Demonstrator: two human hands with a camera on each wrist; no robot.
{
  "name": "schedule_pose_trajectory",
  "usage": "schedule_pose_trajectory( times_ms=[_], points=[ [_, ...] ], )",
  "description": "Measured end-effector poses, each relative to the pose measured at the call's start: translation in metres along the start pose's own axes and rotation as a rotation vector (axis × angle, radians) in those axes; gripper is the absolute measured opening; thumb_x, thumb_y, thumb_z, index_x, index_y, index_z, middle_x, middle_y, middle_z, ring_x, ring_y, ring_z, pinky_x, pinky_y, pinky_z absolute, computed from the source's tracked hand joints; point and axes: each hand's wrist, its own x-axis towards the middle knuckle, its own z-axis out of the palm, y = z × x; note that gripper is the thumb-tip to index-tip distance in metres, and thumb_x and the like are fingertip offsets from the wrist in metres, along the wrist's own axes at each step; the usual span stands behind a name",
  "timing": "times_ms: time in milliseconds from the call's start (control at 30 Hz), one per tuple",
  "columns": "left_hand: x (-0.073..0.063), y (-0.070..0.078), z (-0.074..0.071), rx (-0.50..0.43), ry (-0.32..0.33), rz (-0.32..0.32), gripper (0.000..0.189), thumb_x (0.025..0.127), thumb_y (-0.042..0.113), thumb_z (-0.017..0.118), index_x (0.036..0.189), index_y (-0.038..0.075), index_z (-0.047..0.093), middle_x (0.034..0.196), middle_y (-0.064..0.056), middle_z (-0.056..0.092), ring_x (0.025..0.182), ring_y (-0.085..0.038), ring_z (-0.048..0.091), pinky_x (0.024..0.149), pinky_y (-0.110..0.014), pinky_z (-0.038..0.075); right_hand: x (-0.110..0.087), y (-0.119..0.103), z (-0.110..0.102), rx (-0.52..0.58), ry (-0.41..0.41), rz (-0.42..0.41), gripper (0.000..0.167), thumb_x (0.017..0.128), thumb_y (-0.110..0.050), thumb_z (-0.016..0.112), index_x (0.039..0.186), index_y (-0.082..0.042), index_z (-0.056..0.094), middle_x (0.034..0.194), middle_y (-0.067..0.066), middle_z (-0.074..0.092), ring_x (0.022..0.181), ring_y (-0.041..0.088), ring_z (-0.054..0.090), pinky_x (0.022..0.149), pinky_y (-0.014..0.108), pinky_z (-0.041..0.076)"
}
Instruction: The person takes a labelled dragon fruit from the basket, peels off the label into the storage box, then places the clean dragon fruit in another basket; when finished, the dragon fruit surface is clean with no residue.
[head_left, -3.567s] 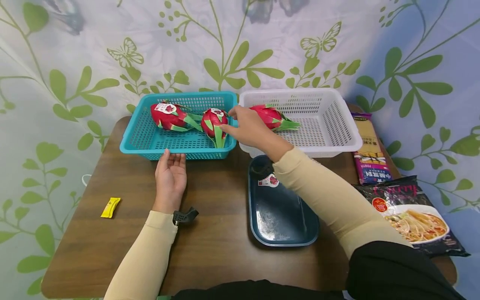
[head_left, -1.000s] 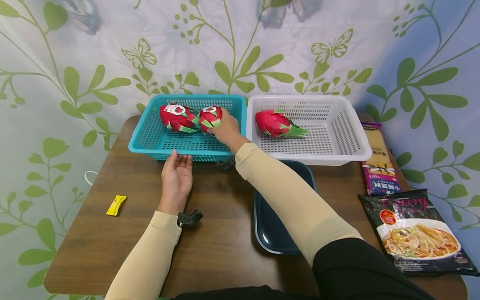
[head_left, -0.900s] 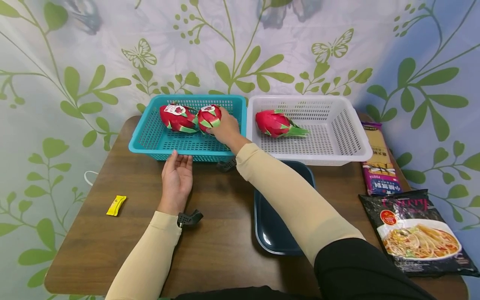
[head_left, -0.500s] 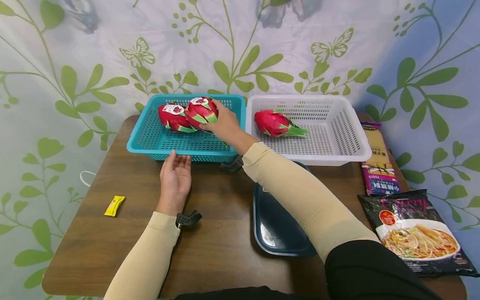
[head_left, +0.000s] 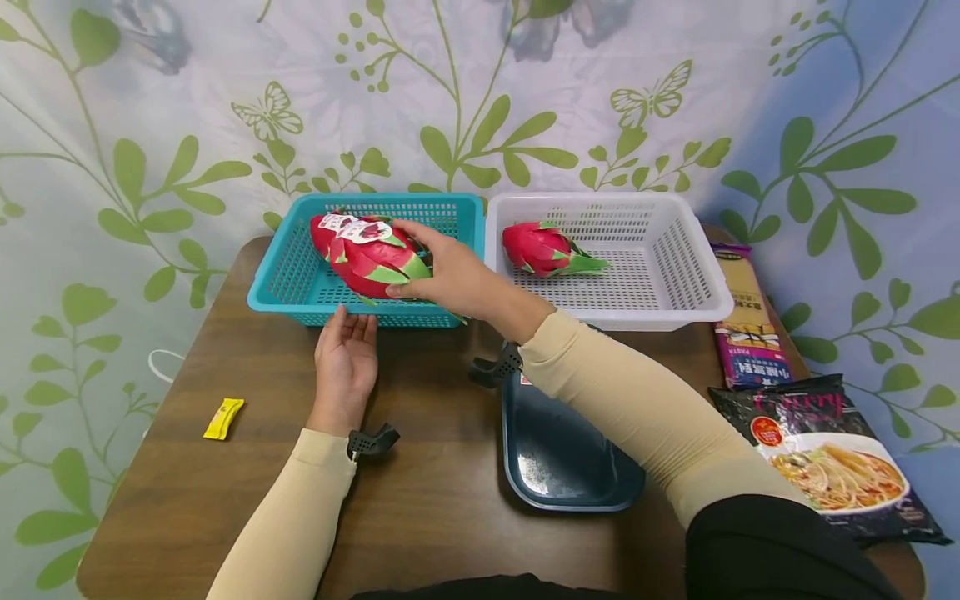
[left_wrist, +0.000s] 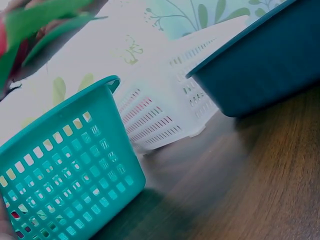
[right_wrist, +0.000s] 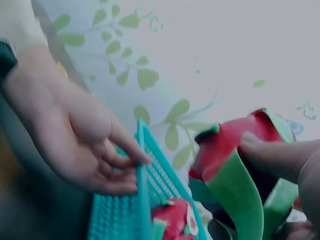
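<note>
Head view: what have you got in your right hand point(head_left: 457, 277)?

You're pinching a dragon fruit point(head_left: 378, 257) between thumb and fingers, raised above the teal basket point(head_left: 300, 312).

And your left hand point(head_left: 347, 362)?

Palm up and relaxed, fingers loosely bent, their tips touching the teal basket's near wall.

What's inside that basket?

A second dragon fruit point(right_wrist: 175, 217), mostly hidden behind yours from the head; your right wrist view shows it lower than the one you hold.

What stands around it?

Just right of the teal basket, you have a white basket point(head_left: 637, 317), a third dragon fruit point(head_left: 542, 248) at its nearer end. On the bench point(head_left: 435, 467), the dark blue tray point(head_left: 570, 467) sits front right of the teal basket, the yellow packet point(head_left: 223, 418) front left.
</note>
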Motion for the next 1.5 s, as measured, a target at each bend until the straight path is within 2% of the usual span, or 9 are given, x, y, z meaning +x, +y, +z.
schedule_pose_trajectory(
  times_ms=[133, 300, 400, 467, 567, 700, 867, 1033, 1500],
  points=[
    [-0.001, 0.002, 0.000, -0.005, -0.025, -0.010, 0.014, 0.109, 0.009, 0.058, 0.106, -0.003, 0.066, 0.097, -0.014, 0.067, 0.088, -0.022, 0.064, 0.081, -0.030, 0.057, -0.019, 0.001, 0.004, 0.079, -0.099, -0.032, 0.094, 0.087, -0.023, 0.089, 0.164, -0.016, 0.036, 0.151, 0.004, 0.047, 0.134, 0.019, 0.043, 0.087, 0.032, 0.059],
    [-0.004, 0.007, -0.001, 0.055, -0.077, -0.080, 0.041, 0.106, 0.015, 0.065, 0.142, 0.000, 0.054, 0.141, -0.012, 0.058, 0.126, -0.022, 0.056, 0.095, -0.031, 0.056, -0.037, 0.012, 0.007, 0.067, -0.221, -0.103, 0.095, 0.085, -0.021, 0.090, 0.164, -0.014, 0.036, 0.151, 0.003, 0.046, 0.135, 0.018, 0.041, 0.089, 0.034, 0.059],
    [-0.006, 0.012, -0.003, 0.198, -0.050, -0.129, 0.061, 0.102, 0.023, 0.072, 0.152, 0.006, 0.041, 0.154, -0.011, 0.045, 0.141, -0.023, 0.043, 0.102, -0.036, 0.052, -0.046, 0.024, 0.008, 0.061, -0.298, -0.124, 0.095, 0.085, -0.019, 0.090, 0.163, -0.013, 0.037, 0.150, 0.003, 0.047, 0.135, 0.019, 0.042, 0.089, 0.035, 0.059],
    [-0.007, 0.014, -0.004, 0.282, -0.010, -0.134, 0.060, 0.100, 0.028, 0.074, 0.147, 0.008, 0.042, 0.149, -0.011, 0.048, 0.138, -0.023, 0.046, 0.101, -0.036, 0.053, -0.052, 0.032, 0.008, 0.072, -0.345, -0.108, 0.094, 0.086, -0.019, 0.089, 0.163, -0.014, 0.037, 0.150, 0.002, 0.047, 0.135, 0.019, 0.042, 0.090, 0.035, 0.059],
    [-0.007, 0.015, -0.004, 0.312, 0.041, -0.111, 0.052, 0.101, 0.029, 0.075, 0.138, 0.008, 0.045, 0.135, -0.013, 0.053, 0.127, -0.024, 0.054, 0.101, -0.033, 0.053, -0.060, 0.043, 0.008, 0.102, -0.404, -0.066, 0.091, 0.086, -0.017, 0.089, 0.162, -0.015, 0.037, 0.149, 0.001, 0.047, 0.135, 0.019, 0.043, 0.090, 0.037, 0.059],
    [-0.004, 0.013, -0.002, 0.188, 0.047, -0.063, 0.036, 0.102, 0.018, 0.073, 0.126, 0.004, 0.050, 0.114, -0.014, 0.059, 0.107, -0.025, 0.062, 0.101, -0.034, 0.053, -0.065, 0.052, 0.007, 0.094, -0.460, -0.019, 0.090, 0.087, -0.016, 0.088, 0.162, -0.016, 0.037, 0.149, 0.001, 0.046, 0.135, 0.020, 0.042, 0.090, 0.038, 0.059],
    [-0.001, 0.012, -0.004, 0.095, -0.017, -0.040, 0.022, 0.104, 0.012, 0.068, 0.115, -0.001, 0.055, 0.099, -0.016, 0.063, 0.092, -0.025, 0.065, 0.098, -0.037, 0.056, -0.062, 0.062, 0.008, 0.045, -0.524, 0.033, 0.090, 0.087, -0.019, 0.088, 0.162, -0.021, 0.038, 0.149, 0.003, 0.047, 0.135, 0.023, 0.042, 0.090, 0.036, 0.059],
    [0.000, 0.011, -0.005, 0.080, -0.033, -0.040, 0.018, 0.104, 0.011, 0.068, 0.110, -0.001, 0.056, 0.097, -0.018, 0.061, 0.089, -0.026, 0.066, 0.096, -0.038, 0.057, -0.059, 0.069, 0.010, -0.008, -0.555, 0.061, 0.091, 0.086, -0.024, 0.089, 0.162, -0.024, 0.039, 0.147, 0.002, 0.048, 0.135, 0.022, 0.042, 0.091, 0.034, 0.058],
    [-0.002, 0.012, -0.003, 0.129, -0.045, -0.045, 0.023, 0.105, 0.013, 0.067, 0.115, -0.001, 0.052, 0.100, -0.016, 0.059, 0.093, -0.025, 0.064, 0.099, -0.037, 0.055, -0.040, 0.066, 0.021, -0.144, -0.612, 0.004, 0.088, 0.087, -0.017, 0.089, 0.161, -0.017, 0.041, 0.145, 0.003, 0.049, 0.132, 0.020, 0.044, 0.093, 0.029, 0.055]
  ],
)
